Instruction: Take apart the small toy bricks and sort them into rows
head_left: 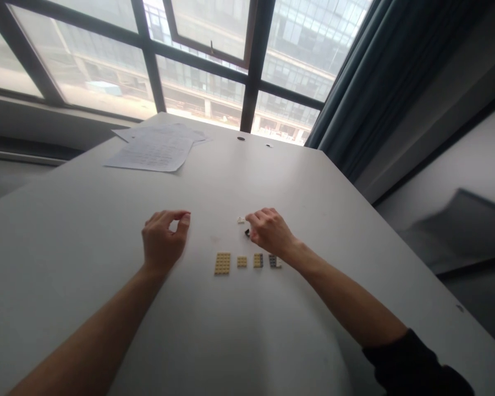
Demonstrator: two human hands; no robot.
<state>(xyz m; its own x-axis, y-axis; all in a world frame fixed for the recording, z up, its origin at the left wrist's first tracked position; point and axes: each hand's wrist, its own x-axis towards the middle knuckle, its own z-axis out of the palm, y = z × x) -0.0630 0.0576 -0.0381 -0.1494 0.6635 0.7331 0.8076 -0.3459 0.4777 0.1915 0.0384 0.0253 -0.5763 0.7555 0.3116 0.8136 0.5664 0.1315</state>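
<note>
My left hand (164,240) rests on the white table, thumb and index finger pressed together in a ring, and nothing shows between them. To the right, my right hand (271,229) is curled with its fingertips down at the tabletop. A small white building brick (241,220) lies right at its index fingertip. Below that, a small black piece (247,233) sits against the thumb side, partly covered by the hand. Whatever the curled fingers hold, if anything, is hidden.
A row of studded bricks lies nearer me: a large tan plate (222,264), a small tan one (241,262), a tan-and-grey one (258,260) and a grey-and-white one (274,261). Paper sheets (150,151) lie at the back left. Windows and a dark curtain (367,82) stand behind.
</note>
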